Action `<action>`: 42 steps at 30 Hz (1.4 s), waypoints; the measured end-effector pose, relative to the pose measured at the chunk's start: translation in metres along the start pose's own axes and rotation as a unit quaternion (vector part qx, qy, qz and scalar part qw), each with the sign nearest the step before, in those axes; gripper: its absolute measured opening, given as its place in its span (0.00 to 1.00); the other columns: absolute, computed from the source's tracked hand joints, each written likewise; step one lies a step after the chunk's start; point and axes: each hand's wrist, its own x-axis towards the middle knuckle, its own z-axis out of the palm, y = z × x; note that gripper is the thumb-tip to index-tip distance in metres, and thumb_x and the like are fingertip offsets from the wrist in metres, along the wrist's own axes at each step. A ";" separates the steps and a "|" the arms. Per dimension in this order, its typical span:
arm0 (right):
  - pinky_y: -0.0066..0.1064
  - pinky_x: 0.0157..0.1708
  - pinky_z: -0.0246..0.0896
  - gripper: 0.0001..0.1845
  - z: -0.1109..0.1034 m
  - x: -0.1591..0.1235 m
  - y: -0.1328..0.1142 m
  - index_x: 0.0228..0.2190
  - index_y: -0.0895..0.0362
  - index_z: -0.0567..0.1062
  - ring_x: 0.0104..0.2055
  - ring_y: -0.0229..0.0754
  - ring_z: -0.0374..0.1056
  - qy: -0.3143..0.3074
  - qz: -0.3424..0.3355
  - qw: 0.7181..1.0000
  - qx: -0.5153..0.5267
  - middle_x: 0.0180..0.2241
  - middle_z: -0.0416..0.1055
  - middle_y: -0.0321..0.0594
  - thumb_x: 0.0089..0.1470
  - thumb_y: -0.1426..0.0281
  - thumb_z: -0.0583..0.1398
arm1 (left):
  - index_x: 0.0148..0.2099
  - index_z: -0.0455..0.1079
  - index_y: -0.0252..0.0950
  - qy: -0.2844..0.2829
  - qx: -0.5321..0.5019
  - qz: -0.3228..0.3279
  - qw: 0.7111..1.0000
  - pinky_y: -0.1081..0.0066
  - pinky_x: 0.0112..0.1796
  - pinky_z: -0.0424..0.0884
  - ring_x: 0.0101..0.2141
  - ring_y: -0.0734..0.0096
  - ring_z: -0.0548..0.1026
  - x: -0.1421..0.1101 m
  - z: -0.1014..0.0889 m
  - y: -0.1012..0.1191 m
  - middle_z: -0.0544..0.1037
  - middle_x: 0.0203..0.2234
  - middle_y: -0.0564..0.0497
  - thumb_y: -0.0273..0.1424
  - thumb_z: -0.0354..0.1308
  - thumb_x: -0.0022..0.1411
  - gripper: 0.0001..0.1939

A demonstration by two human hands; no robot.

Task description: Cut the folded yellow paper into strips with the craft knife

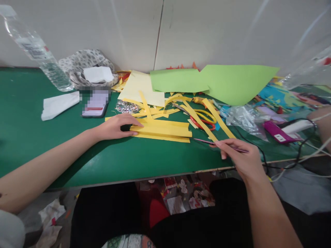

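Observation:
My left hand lies flat on the green table, fingers stretched out and pressing the left end of a stack of yellow paper strips. My right hand is closed in a pinch on a thin pink stick-like tool, whose tip points left toward the strips. Long yellow strips cross above red-and-yellow scissors just beyond my right hand.
A phone, white tissue, clear water bottle and patterned cloth lie at the back left. Pale yellow and green paper sheets lie behind. Crumpled plastic, a magenta device with cables sit right.

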 end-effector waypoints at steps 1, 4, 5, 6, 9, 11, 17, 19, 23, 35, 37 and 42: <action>0.34 0.20 0.56 0.08 -0.001 0.000 0.000 0.19 0.56 0.80 0.17 0.40 0.62 0.011 0.004 1.000 0.018 0.13 0.68 0.36 0.39 0.64 0.70 | 0.49 0.72 0.39 0.000 0.000 -0.002 1.000 0.62 0.51 0.68 0.46 0.64 0.74 0.000 0.000 0.000 0.78 0.43 0.47 0.40 0.56 0.64 0.16; 0.33 0.18 0.55 0.07 0.002 0.001 -0.004 0.16 0.56 0.79 0.16 0.41 0.63 0.053 0.019 0.993 0.108 0.11 0.66 0.36 0.34 0.68 0.71 | 0.49 0.72 0.39 -0.002 -0.002 -0.005 1.000 0.62 0.50 0.69 0.46 0.64 0.74 0.000 -0.001 0.000 0.79 0.43 0.46 0.40 0.56 0.63 0.16; 0.32 0.16 0.53 0.06 0.004 0.001 -0.007 0.16 0.56 0.79 0.14 0.39 0.62 0.066 0.024 0.988 0.134 0.12 0.68 0.37 0.33 0.69 0.70 | 0.49 0.72 0.38 -0.002 -0.003 -0.006 1.000 0.62 0.50 0.69 0.46 0.64 0.74 0.000 -0.001 0.000 0.78 0.43 0.46 0.40 0.56 0.63 0.16; 0.31 0.15 0.50 0.06 0.008 0.002 -0.011 0.16 0.57 0.79 0.13 0.37 0.60 0.080 0.026 0.985 0.151 0.13 0.71 0.39 0.32 0.69 0.70 | 0.49 0.72 0.38 -0.002 -0.003 -0.005 1.000 0.62 0.50 0.69 0.46 0.64 0.74 0.000 -0.001 0.000 0.78 0.43 0.46 0.40 0.56 0.63 0.16; 0.31 0.15 0.49 0.05 0.019 0.003 -0.021 0.16 0.57 0.78 0.13 0.36 0.59 0.109 0.005 0.982 0.156 0.14 0.72 0.39 0.32 0.71 0.69 | 0.49 0.72 0.38 0.000 -0.003 -0.003 1.000 0.64 0.49 0.69 0.45 0.65 0.74 0.001 -0.001 0.001 0.78 0.43 0.46 0.39 0.57 0.63 0.16; 0.30 0.16 0.50 0.04 0.026 0.006 -0.028 0.15 0.58 0.78 0.13 0.37 0.60 0.139 -0.024 0.978 0.157 0.11 0.69 0.36 0.32 0.73 0.69 | 0.49 0.71 0.37 0.000 -0.002 -0.004 1.000 0.64 0.49 0.69 0.45 0.65 0.74 0.001 -0.001 0.001 0.79 0.43 0.46 0.39 0.58 0.63 0.16; 0.29 0.15 0.48 0.05 0.043 0.015 -0.038 0.16 0.57 0.75 0.14 0.38 0.64 0.247 -0.070 0.938 0.233 0.11 0.67 0.33 0.34 0.73 0.67 | 0.50 0.71 0.38 0.000 -0.005 -0.011 1.000 0.64 0.50 0.68 0.45 0.65 0.74 0.000 0.000 0.000 0.78 0.43 0.46 0.40 0.58 0.63 0.16; 0.30 0.16 0.52 0.05 0.051 0.014 -0.039 0.17 0.55 0.75 0.15 0.39 0.64 0.201 -0.069 0.948 0.236 0.11 0.66 0.32 0.37 0.72 0.67 | 0.50 0.71 0.38 0.000 -0.004 -0.015 1.000 0.64 0.49 0.69 0.45 0.65 0.74 0.000 0.000 0.000 0.78 0.43 0.46 0.40 0.58 0.62 0.17; 0.33 0.23 0.62 0.06 0.076 0.001 -0.041 0.20 0.53 0.76 0.16 0.38 0.65 0.015 -0.086 0.984 0.156 0.12 0.65 0.30 0.45 0.69 0.66 | 0.50 0.71 0.37 -0.005 -0.001 -0.019 1.000 0.64 0.49 0.69 0.45 0.64 0.74 0.000 -0.001 0.001 0.78 0.44 0.46 0.40 0.57 0.63 0.17; 0.28 0.17 0.57 0.10 0.102 -0.010 -0.044 0.20 0.57 0.75 0.15 0.34 0.61 -0.099 -0.122 0.983 0.094 0.14 0.67 0.32 0.48 0.66 0.65 | 0.49 0.71 0.37 -0.004 0.000 -0.015 1.000 0.63 0.50 0.69 0.45 0.65 0.74 0.001 -0.002 0.002 0.78 0.43 0.46 0.38 0.57 0.63 0.15; 0.28 0.18 0.57 0.10 0.101 -0.010 -0.044 0.20 0.56 0.75 0.16 0.35 0.61 -0.095 -0.121 0.982 0.106 0.13 0.66 0.32 0.48 0.67 0.65 | 0.49 0.71 0.37 -0.002 -0.001 -0.016 1.000 0.63 0.50 0.69 0.45 0.65 0.74 0.000 -0.001 0.002 0.78 0.43 0.46 0.38 0.57 0.63 0.15; 0.28 0.18 0.57 0.10 0.102 -0.009 -0.047 0.19 0.57 0.75 0.16 0.36 0.62 -0.120 -0.079 0.986 0.080 0.12 0.65 0.32 0.47 0.66 0.65 | 0.49 0.72 0.37 -0.002 0.005 -0.017 1.000 0.63 0.50 0.69 0.45 0.65 0.74 0.000 -0.001 0.002 0.78 0.43 0.46 0.39 0.57 0.63 0.15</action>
